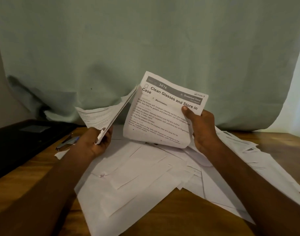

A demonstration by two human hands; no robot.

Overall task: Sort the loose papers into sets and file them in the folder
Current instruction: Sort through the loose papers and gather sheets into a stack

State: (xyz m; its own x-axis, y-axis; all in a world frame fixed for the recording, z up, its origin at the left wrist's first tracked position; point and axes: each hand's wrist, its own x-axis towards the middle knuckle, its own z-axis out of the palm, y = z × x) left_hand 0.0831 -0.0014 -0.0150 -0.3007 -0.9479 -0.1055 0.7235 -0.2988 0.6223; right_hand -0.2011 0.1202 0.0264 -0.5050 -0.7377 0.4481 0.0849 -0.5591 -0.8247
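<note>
Right hand (201,126) grips one sheet (164,109) up to read, left hand (98,140) pinches a sorted set (103,116), above loose papers (137,176)

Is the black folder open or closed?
Closed, it seems: the folder lies flat on the table's left with its cover and label facing up, no papers showing inside.
</note>
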